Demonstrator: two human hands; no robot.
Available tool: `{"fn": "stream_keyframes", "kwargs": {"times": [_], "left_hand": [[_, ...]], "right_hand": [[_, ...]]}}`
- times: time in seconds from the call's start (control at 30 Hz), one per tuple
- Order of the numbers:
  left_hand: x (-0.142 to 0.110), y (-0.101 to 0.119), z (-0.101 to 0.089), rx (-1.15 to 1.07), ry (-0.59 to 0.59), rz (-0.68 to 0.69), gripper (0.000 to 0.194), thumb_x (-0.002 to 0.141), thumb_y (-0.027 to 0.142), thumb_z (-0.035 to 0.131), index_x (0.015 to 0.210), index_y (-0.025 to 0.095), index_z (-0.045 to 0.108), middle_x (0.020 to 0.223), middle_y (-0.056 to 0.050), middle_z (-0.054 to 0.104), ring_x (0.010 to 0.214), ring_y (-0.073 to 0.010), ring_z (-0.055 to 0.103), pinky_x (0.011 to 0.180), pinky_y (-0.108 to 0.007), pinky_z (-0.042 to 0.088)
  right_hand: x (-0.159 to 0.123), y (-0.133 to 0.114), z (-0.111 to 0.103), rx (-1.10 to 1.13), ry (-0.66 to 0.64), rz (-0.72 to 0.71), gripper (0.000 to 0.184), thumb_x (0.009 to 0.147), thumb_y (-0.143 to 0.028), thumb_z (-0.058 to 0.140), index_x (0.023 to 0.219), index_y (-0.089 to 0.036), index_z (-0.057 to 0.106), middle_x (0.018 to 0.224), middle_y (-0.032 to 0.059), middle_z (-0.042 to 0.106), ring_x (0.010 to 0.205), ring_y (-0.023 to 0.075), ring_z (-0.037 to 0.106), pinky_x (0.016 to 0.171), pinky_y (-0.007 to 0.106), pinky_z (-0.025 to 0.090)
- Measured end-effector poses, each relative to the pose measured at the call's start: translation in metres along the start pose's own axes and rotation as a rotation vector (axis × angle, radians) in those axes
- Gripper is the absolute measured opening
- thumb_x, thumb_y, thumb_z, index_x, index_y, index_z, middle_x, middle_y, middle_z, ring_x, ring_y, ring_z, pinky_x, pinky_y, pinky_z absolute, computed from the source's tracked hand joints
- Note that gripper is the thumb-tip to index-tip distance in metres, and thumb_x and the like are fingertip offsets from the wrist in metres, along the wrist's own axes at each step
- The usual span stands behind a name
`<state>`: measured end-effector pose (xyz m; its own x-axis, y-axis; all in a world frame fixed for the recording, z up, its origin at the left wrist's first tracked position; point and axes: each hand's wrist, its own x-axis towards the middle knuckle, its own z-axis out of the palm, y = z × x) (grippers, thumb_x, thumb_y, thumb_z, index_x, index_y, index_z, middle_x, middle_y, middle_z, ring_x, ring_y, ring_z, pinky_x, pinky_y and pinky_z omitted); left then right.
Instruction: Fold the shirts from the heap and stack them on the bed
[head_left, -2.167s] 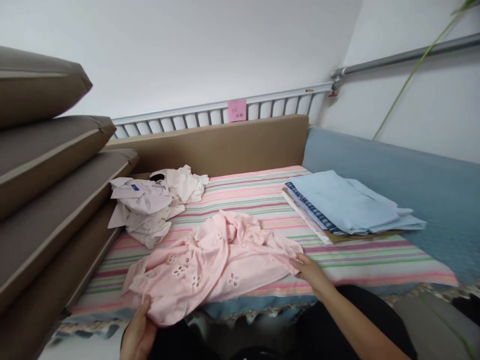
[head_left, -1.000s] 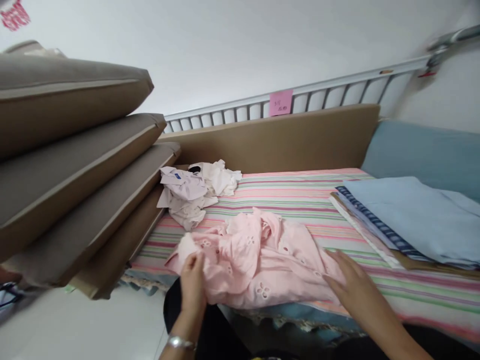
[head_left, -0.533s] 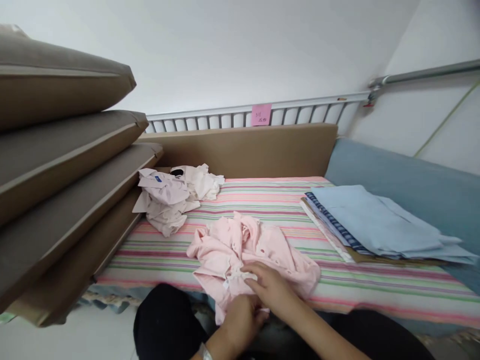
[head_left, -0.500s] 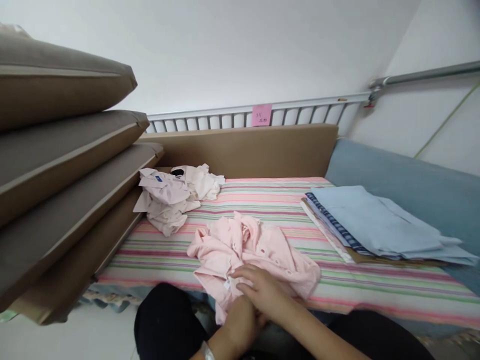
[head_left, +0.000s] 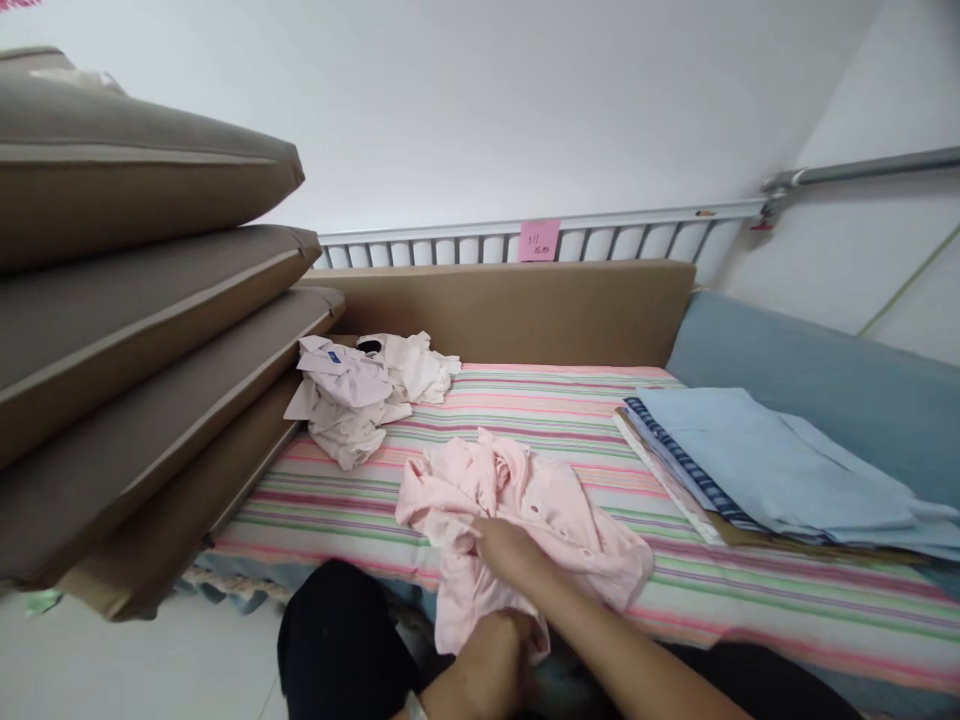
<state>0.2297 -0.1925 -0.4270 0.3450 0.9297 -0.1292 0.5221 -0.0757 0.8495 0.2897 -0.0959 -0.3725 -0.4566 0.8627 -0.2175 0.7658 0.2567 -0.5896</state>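
Observation:
A pink buttoned shirt (head_left: 555,520) lies crumpled on the striped sheet at the near edge of the bed, part of it hanging over that edge. With fingers closed, my right hand (head_left: 508,550) grips a fold of the shirt near its left side. My left hand (head_left: 499,645), a band at its wrist, is lower down, closed on the hanging part of the same shirt. Its fingertips are hidden by the cloth and by the hand itself.
Thick brown cushions (head_left: 150,275) are stacked at the left. Crumpled pale shirts (head_left: 345,385) lie beside them. On the right is a flat pile of folded clothes with a light blue shirt (head_left: 772,460) on top. A brown padded board (head_left: 495,315) lines the back rail, which bears a pink note (head_left: 539,240).
My right hand has gone from loose fingers to a grip on the shirt. My left hand has moved slightly down and right, drawing the hanging cloth with it. The view has shifted slightly.

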Motion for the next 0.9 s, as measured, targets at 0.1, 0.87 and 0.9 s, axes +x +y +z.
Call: {"fn": "stream_keyframes", "kwargs": {"times": [0.1, 0.87, 0.9], "left_hand": [[-0.003, 0.006, -0.002, 0.001, 0.063, 0.085, 0.033, 0.062, 0.004, 0.063, 0.092, 0.018, 0.063, 0.091, -0.002, 0.062, 0.081, -0.0143, 0.053, 0.073, -0.025, 0.042], [0.069, -0.034, -0.102, -0.020, 0.798, 0.050, 0.043, 0.074, 0.035, 0.057, 0.113, 0.017, 0.057, 0.116, -0.014, 0.060, 0.101, -0.0254, 0.058, 0.086, -0.041, 0.048], [0.078, -0.037, -0.115, 0.005, 0.796, 0.016, 0.045, 0.072, 0.032, 0.058, 0.114, 0.015, 0.056, 0.119, -0.015, 0.059, 0.106, -0.0266, 0.057, 0.089, -0.042, 0.046]], "right_hand": [[-0.002, 0.051, -0.051, 0.524, 0.083, 0.018, 0.027, 0.086, -0.026, 0.042, 0.097, -0.013, 0.062, 0.102, 0.0147, 0.069, 0.097, 0.0229, 0.064, 0.086, 0.035, 0.048], [-0.076, 0.170, -0.081, 1.479, 0.429, 0.282, 0.042, 0.068, -0.029, 0.070, 0.106, -0.015, 0.061, 0.095, 0.0125, 0.072, 0.099, 0.0290, 0.064, 0.088, 0.042, 0.051], [-0.076, 0.168, -0.083, 1.474, 0.474, 0.264, 0.044, 0.066, -0.028, 0.072, 0.107, -0.015, 0.061, 0.095, 0.0115, 0.072, 0.098, 0.0290, 0.065, 0.088, 0.042, 0.051]]}}
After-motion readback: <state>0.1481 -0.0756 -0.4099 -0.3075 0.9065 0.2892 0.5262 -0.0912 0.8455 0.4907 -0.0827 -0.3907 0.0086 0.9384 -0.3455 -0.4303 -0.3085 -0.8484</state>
